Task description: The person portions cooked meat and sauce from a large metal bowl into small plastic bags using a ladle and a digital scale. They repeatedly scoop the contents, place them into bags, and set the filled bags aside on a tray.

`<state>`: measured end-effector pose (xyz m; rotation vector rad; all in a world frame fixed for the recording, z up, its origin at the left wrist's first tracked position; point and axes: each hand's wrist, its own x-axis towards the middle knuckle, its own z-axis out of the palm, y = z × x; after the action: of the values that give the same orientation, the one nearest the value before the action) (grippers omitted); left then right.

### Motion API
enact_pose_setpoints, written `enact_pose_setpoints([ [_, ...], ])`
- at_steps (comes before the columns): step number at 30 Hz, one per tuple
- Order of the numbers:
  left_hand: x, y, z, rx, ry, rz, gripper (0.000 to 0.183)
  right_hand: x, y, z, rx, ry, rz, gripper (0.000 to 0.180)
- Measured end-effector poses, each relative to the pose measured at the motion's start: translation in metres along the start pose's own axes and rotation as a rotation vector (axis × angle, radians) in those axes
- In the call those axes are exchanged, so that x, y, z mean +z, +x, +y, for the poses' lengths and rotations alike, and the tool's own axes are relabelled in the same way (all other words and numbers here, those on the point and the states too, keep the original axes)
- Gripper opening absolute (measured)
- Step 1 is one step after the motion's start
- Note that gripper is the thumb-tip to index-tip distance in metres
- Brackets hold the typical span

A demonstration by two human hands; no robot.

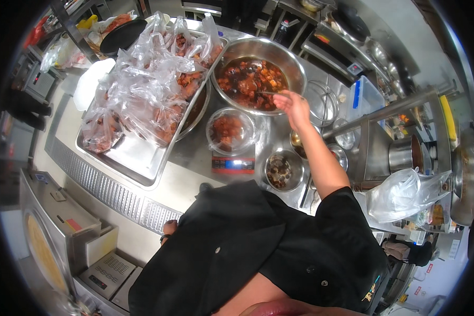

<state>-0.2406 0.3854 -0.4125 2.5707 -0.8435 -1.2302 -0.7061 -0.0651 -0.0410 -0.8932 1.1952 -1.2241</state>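
Note:
My right hand [292, 106] is over the near right rim of a large steel bowl [298, 63], closed on the handle of a metal utensil [266, 93] whose far end is in chunks of braised meat in dark sauce [260, 81]. Below that bowl, a bag-lined bowl of meat chunks [226, 132] stands on a red-edged digital kitchen scale [233, 165]. My left hand [170, 227] hangs low beside my body, partly hidden by my black jacket; its fingers are not clear. Left of the bowls, a steel tray [142, 158] carries several clear plastic bags of meat [150, 94].
A steel bowl of dark bits [284, 170] stands right of the scale, near my forearm. Wire rings [328, 102] and a clear plastic container [365, 98] lie farther right. A metal shelf frame [395, 104] with a hanging plastic bag [403, 195] borders the right side.

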Motion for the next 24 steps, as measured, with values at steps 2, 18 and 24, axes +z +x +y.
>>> enact_pose_setpoints([
  [2, 0.002, 0.001, 0.005, 0.002, -0.013, -0.043, 0.032, -0.005, -0.003, -0.006, -0.024, -0.009, -0.005, 0.040],
  [18, -0.038, -0.056, 0.073, 0.084, -0.072, -0.007, 0.033, -0.009, -0.039, -0.016, -0.047, 0.036, 0.002, 0.039],
  [24, -0.040, -0.060, 0.081, 0.008, -0.098, 0.002, 0.032, 0.003, -0.081, -0.037, -0.002, 0.112, -0.044, 0.040],
])
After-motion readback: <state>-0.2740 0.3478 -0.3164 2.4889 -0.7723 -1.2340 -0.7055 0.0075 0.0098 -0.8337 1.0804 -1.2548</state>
